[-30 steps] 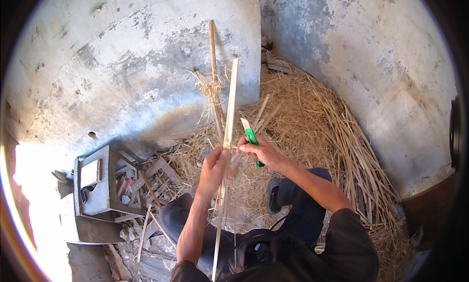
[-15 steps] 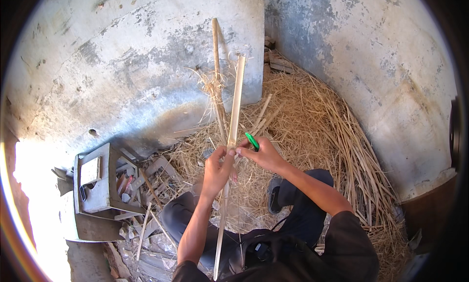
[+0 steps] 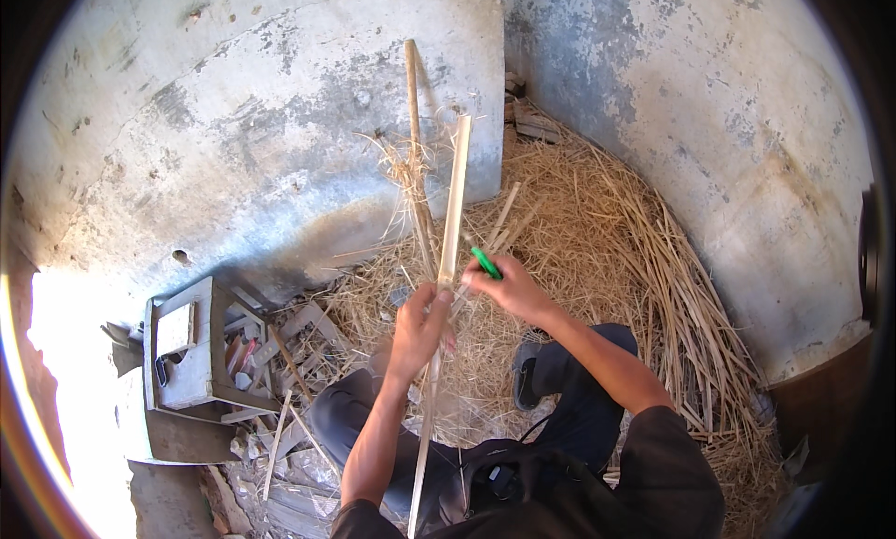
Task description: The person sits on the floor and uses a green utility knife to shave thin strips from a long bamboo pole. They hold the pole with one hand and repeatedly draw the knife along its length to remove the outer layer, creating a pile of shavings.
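Observation:
A long, pale split bamboo strip point(image 3: 456, 194) runs from before the wall down toward my lap. Partway along it, my left hand point(image 3: 419, 334) is closed round the strip, thumb on top. Just to the right, my right hand point(image 3: 516, 294) is closed on a small green-handled tool point(image 3: 485, 263); its working end is too small to make out. The right fingers sit a little apart from the strip, beside a thin pale sliver whose ends I cannot follow.
An upright bamboo pole point(image 3: 413, 100) with frayed shavings leans by the wall point(image 3: 280, 119). Straw-like shavings point(image 3: 579, 231) cover the floor, with long thin strips point(image 3: 695, 324) piled along the right wall. At left stands a worn wooden box point(image 3: 191, 385) among scraps.
My right hand has moved slightly right, off the strip, with the green-handled tool still in it. My left hand keeps its hold on the bamboo strip.

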Motion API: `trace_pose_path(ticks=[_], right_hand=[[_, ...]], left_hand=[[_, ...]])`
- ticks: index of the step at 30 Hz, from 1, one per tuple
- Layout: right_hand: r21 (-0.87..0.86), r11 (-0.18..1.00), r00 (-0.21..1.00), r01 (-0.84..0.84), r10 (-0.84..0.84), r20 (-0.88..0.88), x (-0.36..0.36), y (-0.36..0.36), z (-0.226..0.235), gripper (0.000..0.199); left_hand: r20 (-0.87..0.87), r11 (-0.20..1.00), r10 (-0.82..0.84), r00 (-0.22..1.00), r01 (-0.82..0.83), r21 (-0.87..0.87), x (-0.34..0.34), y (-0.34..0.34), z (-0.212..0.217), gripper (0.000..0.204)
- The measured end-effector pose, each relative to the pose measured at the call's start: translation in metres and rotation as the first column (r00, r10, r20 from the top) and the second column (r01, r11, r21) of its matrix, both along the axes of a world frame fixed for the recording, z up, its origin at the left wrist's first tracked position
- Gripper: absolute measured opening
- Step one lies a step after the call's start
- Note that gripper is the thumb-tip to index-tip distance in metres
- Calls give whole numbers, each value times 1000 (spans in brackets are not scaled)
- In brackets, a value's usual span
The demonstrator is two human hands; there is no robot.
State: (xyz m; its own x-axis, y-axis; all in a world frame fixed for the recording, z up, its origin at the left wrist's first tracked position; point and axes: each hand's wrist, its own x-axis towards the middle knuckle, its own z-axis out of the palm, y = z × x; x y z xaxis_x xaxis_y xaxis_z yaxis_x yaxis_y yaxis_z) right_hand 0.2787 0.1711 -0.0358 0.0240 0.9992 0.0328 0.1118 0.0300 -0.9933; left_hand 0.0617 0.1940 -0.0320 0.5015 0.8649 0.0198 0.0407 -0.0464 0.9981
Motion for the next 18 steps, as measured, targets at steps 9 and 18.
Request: trace_pose_path(ticks=[9,18], right_hand=[[302,922,873,241,-342,347,44,-1,22,34],[35,994,979,-101,93,184,-3,-6,4,32]], left_hand=[[59,993,19,998,-12,-114,-16,10,3,31],[27,1000,-10,1000,11,-22,2,2,0,25]])
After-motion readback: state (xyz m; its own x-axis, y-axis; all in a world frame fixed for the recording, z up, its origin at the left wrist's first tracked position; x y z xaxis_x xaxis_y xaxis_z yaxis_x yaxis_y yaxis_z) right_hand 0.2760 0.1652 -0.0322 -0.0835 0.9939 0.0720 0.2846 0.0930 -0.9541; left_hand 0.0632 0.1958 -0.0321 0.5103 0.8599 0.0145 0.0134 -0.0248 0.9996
